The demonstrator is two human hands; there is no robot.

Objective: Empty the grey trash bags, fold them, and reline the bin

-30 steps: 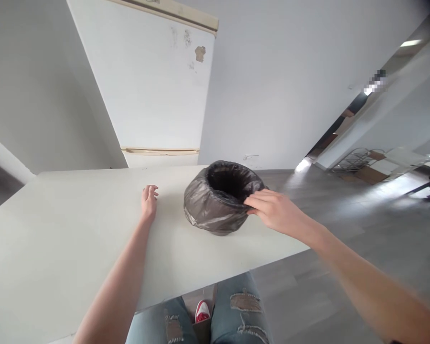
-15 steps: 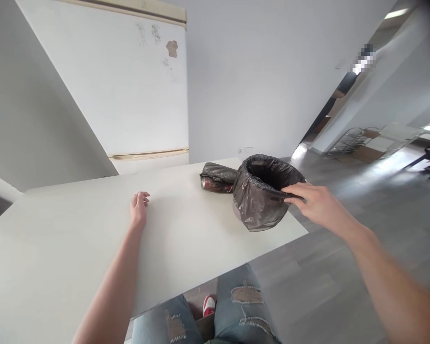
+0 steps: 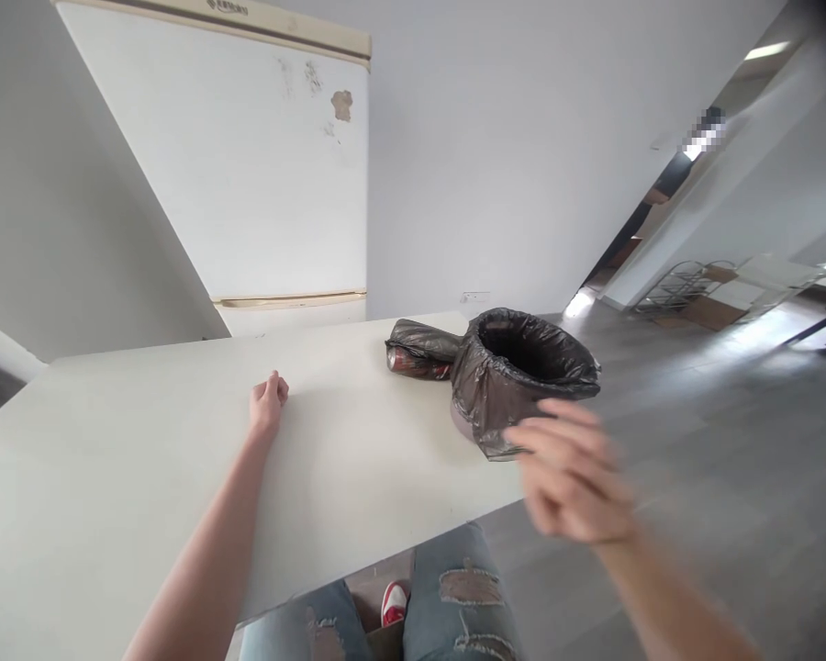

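My left hand rests on the white table with its fingers curled into a fist, apart from any object. In front of the bin my right hand hangs in the air, blurred, its fingers loosely spread and nothing between them. A small bin stands near the table's right end. The black bin bag lines it and folds down over the rim, its mouth wide. Touching the bin's left side lies a bundle of dark plastic, with a red can showing through.
Beyond the table stands a white fridge against a grey wall. A wall socket sits low behind the bin. At the right, a person stands by a doorway; metal racks are farther off.
My right hand has let go of the bag's rim and moved down toward me. The bag's edge has dropped against the bin. My left fingers have curled tighter.
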